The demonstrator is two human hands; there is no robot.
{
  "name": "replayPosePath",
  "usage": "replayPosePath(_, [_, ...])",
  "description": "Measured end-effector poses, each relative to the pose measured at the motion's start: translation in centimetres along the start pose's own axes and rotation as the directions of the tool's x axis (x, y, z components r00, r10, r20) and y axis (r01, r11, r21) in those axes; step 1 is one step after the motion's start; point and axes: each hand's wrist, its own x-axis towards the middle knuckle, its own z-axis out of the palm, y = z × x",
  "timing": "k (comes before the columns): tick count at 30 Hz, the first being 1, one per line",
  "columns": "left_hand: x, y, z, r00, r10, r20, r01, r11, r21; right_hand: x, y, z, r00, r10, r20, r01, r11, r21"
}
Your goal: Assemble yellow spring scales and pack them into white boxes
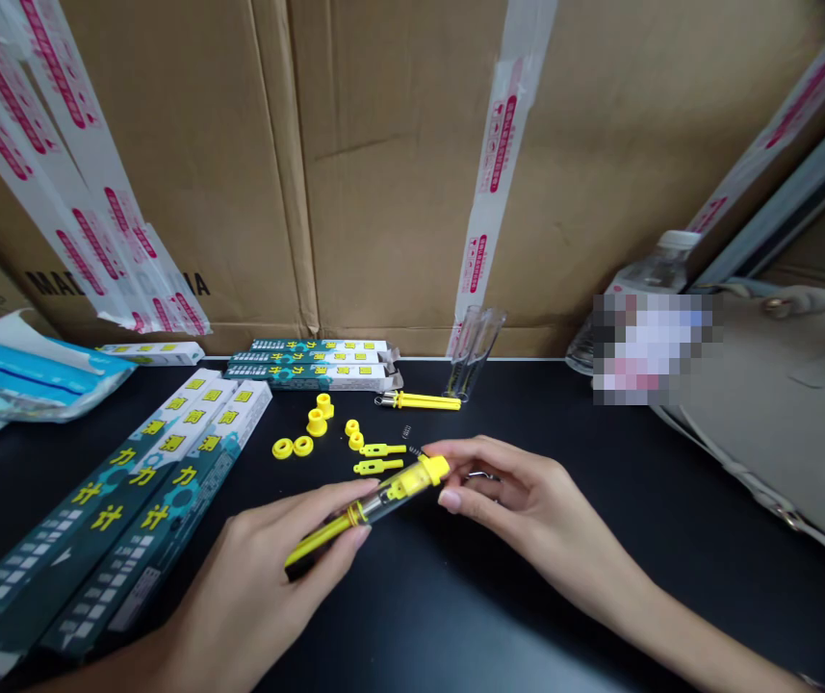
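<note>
My left hand (274, 558) is wrapped round a tubular spring scale (375, 500), a clear tube with a yellow inner rod, held tilted up to the right. My right hand (520, 491) is at the scale's yellow end cap (435, 470), index fingertip against it and thumb just below. A bit of curved metal wire (482, 475) shows between the right fingers; what it joins is hidden. Behind the scale lie two flat yellow slotted pieces (377, 467), small springs (406, 433), several yellow caps and rings (317, 422), and a yellow rod with a spring (426, 401).
Clear tubes (476, 351) stand upright against a large cardboard box (383, 173). Printed spring scale boxes (167, 462) lie at left, others (311, 364) at the back. A blue packet (29, 371), a plastic bottle (657, 260) and a beige bag (787, 385) flank the black table (470, 616).
</note>
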Motion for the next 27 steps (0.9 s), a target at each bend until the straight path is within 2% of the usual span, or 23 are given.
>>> replayPosePath(4, [0.0,0.5,-0.4,0.995,0.099,0.024,-0.102,0.966,0.236,0.0,0.2,-0.1,1.0,-0.028,0.011,0.028,0.999,-0.027])
replayPosePath(10, [0.2,1.6,-0.2,0.965,0.247,0.087,-0.258,0.84,0.478,-0.1,0.0,0.0,1.0,-0.027,0.002,0.028,0.999,-0.042])
replayPosePath(13, [0.3,1.6,0.6,0.96,0.267,0.083,-0.272,0.82,0.504,-0.3,-0.2,0.1,0.999,-0.036,0.003,0.036,0.999,-0.033])
replayPosePath(19, [2.0,2.3,2.3,0.962,0.254,0.1,-0.272,0.853,0.447,-0.8,-0.1,0.4,0.999,-0.022,0.034,0.022,1.0,0.008])
replayPosePath(27, [2.7,2.3,3.1,0.921,0.387,0.037,-0.358,0.807,0.469,-1.3,-0.1,0.5,0.996,0.026,0.083,-0.029,0.999,0.041])
